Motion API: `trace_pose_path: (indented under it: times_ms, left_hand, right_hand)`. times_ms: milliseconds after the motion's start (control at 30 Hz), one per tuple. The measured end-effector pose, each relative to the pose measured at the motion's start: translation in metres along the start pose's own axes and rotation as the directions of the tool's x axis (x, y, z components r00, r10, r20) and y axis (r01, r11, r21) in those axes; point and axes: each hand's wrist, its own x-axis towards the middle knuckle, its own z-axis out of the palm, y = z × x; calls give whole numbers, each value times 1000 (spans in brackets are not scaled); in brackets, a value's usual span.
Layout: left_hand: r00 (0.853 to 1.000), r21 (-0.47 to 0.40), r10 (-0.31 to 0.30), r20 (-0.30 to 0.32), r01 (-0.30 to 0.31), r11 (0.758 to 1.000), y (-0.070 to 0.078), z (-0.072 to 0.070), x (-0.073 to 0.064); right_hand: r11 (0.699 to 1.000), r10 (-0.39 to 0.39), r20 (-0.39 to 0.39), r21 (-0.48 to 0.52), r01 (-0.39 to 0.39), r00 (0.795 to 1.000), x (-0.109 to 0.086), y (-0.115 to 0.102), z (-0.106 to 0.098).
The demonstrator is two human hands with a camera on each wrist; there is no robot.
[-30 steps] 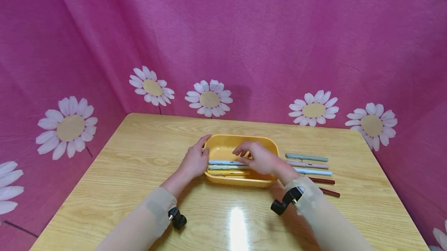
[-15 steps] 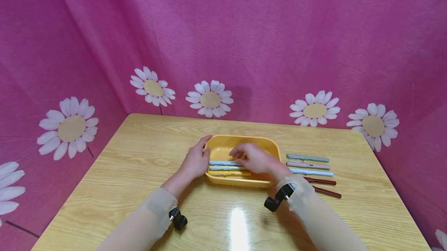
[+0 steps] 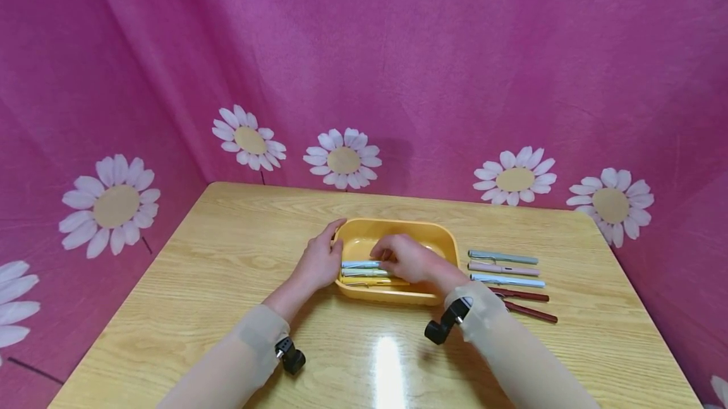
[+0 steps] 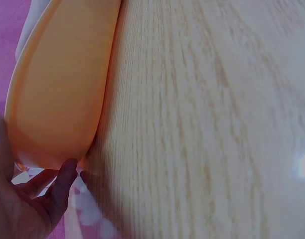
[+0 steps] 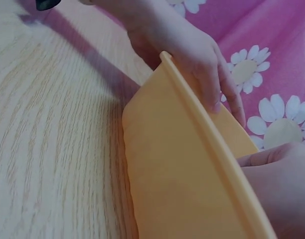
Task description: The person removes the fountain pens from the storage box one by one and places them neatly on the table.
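Observation:
An orange-yellow plastic basket (image 3: 392, 299) stands on the table. My left hand (image 3: 320, 262) grips its left end, thumb at the rim and fingers against the outer wall, as the left wrist view shows. Inside lie a light blue pen (image 3: 358, 264), a light green pen (image 3: 364, 273) and a yellow pen (image 3: 370, 281), side by side. My right hand (image 3: 411, 258) reaches over the basket's right part, fingers bent down and fingertips right at the light blue pen, covering its right end. I cannot tell whether they pinch it. In the right wrist view the basket wall hides the pens.
Right of the basket, a grey-green pen (image 3: 503, 257), a lilac pen (image 3: 503, 268), a light blue pen (image 3: 506, 280) and two dark red pens (image 3: 530, 311) lie in a row. The wooden table (image 3: 256, 219) ends at a pink curtain (image 3: 432, 80) with daisies.
My right hand has moved slightly left and its fingers have come down to the light blue pen in the basket, hiding more of it. My left hand stays at the basket's end.

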Motion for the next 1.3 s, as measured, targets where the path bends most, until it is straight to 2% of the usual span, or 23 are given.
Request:
trace_pose_path:
  times_ms: [467, 667, 767, 1000, 1300]
  left_hand:
    - [1000, -2, 0, 5, 0, 1000, 0, -1, 0]
    - [1000, -2, -9, 11, 9, 1000, 0, -1, 1]
    - [1000, -1, -6, 9, 6, 1000, 0, -1, 1]
    - [1000, -2, 6, 11, -6, 1000, 1, -3, 1]
    - [1000, 18, 26, 2, -26, 999, 0, -2, 1]
  right_hand:
    - [994, 3, -14, -111, -4, 1000, 0, -1, 0]
    - [994, 65, -21, -88, -67, 998, -6, -6, -7]
    - [995, 72, -25, -68, -73, 997, -8, -8, -12]
    - [999, 45, -45, 0, -45, 998, -19, -8, -22]
    - [1000, -20, -93, -4, 20, 995, -39, -9, -37]
